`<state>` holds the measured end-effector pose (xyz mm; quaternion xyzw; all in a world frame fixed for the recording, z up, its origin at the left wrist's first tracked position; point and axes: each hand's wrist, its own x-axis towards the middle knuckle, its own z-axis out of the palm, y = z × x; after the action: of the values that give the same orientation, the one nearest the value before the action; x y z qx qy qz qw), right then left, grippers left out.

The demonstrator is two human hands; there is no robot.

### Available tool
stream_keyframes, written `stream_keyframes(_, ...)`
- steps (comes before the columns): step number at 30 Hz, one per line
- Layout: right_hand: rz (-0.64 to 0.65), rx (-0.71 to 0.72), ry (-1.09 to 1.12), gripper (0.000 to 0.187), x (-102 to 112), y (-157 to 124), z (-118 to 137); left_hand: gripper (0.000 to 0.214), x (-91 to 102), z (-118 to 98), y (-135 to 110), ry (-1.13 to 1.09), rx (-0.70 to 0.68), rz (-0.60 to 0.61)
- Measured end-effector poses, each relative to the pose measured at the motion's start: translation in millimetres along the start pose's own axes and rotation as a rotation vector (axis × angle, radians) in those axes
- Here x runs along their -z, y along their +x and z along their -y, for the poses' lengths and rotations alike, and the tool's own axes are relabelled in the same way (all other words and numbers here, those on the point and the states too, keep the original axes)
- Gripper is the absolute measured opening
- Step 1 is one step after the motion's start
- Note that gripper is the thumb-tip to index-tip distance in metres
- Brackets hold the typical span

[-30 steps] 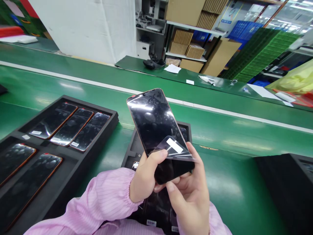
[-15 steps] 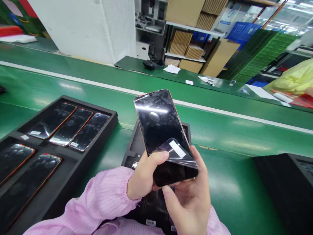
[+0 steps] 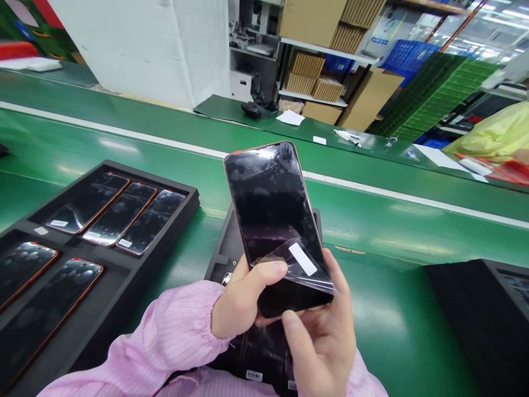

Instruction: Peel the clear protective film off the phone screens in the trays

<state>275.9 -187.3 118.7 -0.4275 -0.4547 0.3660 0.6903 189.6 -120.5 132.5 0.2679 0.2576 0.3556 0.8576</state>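
A smartphone [image 3: 270, 204] with an orange rim is held up in front of me, its dark screen facing me. The clear protective film [image 3: 285, 262] over its screen is folded back near the lower end, and a white label [image 3: 303, 259] sits on the folded part. My left hand [image 3: 243, 295] grips the phone's lower left side, its thumb lying on the folded film. My right hand [image 3: 324, 336] is closed around the lower right edge, with its thumb at the bottom edge. Below the phone is a black foam tray [image 3: 221, 242], mostly hidden by the hands and phone.
On the left, a black foam tray [image 3: 192, 199] holds several phones [image 3: 152, 222]. Another black tray [image 3: 458, 309] stands at the right edge. Papers [image 3: 290, 117] and a white cable [image 3: 348, 137] lie on the far green ledge. Shelves with cardboard boxes [image 3: 306, 66] stand behind.
The phone has risen slightly at its top end and the glare on its screen has shifted upward. The right thumb has moved slightly right along the bottom edge. The film stays folded.
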Motion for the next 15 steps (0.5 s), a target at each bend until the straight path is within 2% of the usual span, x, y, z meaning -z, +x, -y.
stream_keyframes(5,-0.061,0.014,-0.06,0.049,6.2,0.2,-6.2,0.042,-3.2,-0.2,-0.8,-0.045,-0.04,-0.133)
stream_keyframes(8,-0.144,0.041,-0.096,0.042,7.5,-1.1,-9.2,0.044,-1.6,-0.5,-1.3,-0.055,-0.081,-0.098)
stream_keyframes(15,-0.213,0.039,0.06,0.037,-0.9,2.5,-3.8,0.044,1.1,-1.7,1.1,-0.102,-0.096,-0.021)
